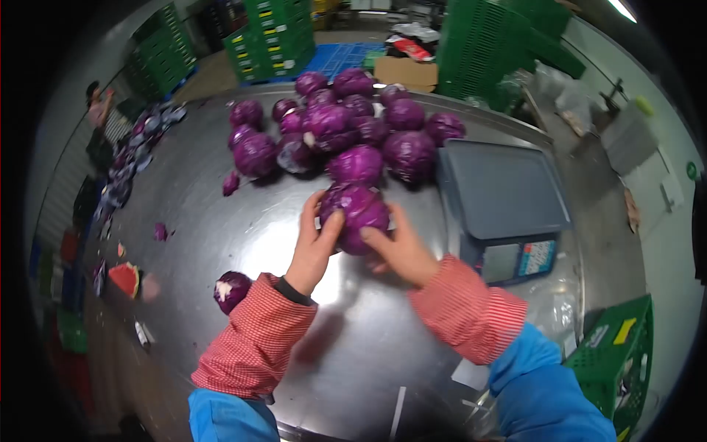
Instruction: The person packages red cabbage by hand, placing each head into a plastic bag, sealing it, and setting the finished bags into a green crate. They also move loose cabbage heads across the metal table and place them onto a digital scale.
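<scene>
Between both my hands is a red cabbage (355,210), held over the middle of the metal table in the head view. My left hand (315,239) grips its left side, thumb on top. On its right side my right hand (401,247) is closed round it, slightly blurred. Just beyond it lies a heap of red cabbages (328,127), the nearest one partly hidden behind the held one. A single red cabbage (233,292) with a pale cut patch rests by my left sleeve.
A grey scale (504,191) with a display stands on the right of the metal table (199,199). Green crates (276,44) are stacked at the back, and a green crate (615,361) sits lower right. Leaf scraps and a watermelon piece (125,279) lie left; a person (99,121) stands far left.
</scene>
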The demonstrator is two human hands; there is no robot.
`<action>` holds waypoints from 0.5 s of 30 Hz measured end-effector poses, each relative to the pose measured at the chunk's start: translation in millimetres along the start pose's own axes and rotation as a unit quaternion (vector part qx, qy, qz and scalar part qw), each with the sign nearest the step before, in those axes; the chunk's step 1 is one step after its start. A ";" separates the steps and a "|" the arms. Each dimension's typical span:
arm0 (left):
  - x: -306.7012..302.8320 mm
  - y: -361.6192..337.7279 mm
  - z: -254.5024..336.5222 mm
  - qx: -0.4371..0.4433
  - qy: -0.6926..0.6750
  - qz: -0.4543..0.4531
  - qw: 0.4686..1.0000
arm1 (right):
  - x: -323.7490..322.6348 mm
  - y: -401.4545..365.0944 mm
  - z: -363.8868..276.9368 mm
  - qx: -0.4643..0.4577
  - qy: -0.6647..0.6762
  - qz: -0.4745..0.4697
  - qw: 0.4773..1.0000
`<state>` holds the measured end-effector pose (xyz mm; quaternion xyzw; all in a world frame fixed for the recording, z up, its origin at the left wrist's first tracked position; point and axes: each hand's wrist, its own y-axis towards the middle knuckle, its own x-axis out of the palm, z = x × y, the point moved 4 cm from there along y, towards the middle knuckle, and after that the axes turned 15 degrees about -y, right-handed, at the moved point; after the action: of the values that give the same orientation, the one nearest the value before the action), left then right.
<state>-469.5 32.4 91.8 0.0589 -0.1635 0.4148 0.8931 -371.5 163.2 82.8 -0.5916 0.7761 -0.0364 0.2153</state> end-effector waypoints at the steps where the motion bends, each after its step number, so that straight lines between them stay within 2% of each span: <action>1: 21.1 10.6 -7.9 0.045 0.040 -0.061 0.996 | -33.1 -19.2 -7.2 -0.042 -0.044 0.081 0.995; 3: 86.8 27.1 -10.6 0.125 0.082 -0.122 0.981 | -98.7 -51.2 -9.6 -0.090 -0.134 0.203 0.966; 4: 118.4 38.1 -17.9 0.150 0.067 -0.146 0.976 | -128.7 -61.3 -7.2 -0.090 -0.167 0.235 0.953; 5: 149.1 46.1 -19.2 0.187 0.117 -0.146 0.964 | -158.7 -71.6 -4.6 -0.087 -0.201 0.266 0.939; 6: 173.8 61.7 -33.0 0.173 0.083 -0.163 0.968 | -183.3 -77.1 2.0 -0.075 -0.221 0.285 0.929; 7: 194.5 69.6 -40.4 0.153 0.170 -0.150 0.962 | -202.7 -83.0 8.1 -0.032 -0.292 0.294 0.909; 8: 209.8 73.5 -48.6 0.132 0.256 -0.133 0.948 | -219.7 -81.8 25.8 -0.029 -0.313 0.299 0.901; 10: 228.6 69.0 -56.1 0.106 0.338 -0.120 0.928 | -240.1 -79.8 57.3 -0.020 -0.351 0.304 0.885; 11: 234.3 66.0 -54.8 0.128 0.385 -0.125 0.906 | -246.8 -87.4 64.3 -0.020 -0.346 0.287 0.893; 14: 226.7 84.8 -59.6 0.143 0.321 -0.164 0.922 | -252.6 -124.0 41.0 0.102 -0.304 0.260 0.911; 15: 217.8 86.9 -55.7 0.148 0.280 -0.128 0.940 | -268.9 -117.9 65.2 0.070 -0.295 0.304 0.903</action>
<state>-390.9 259.4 111.0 0.0925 0.1655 0.3160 0.9296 -184.8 392.1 138.8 -0.2937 0.8145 0.1529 0.4763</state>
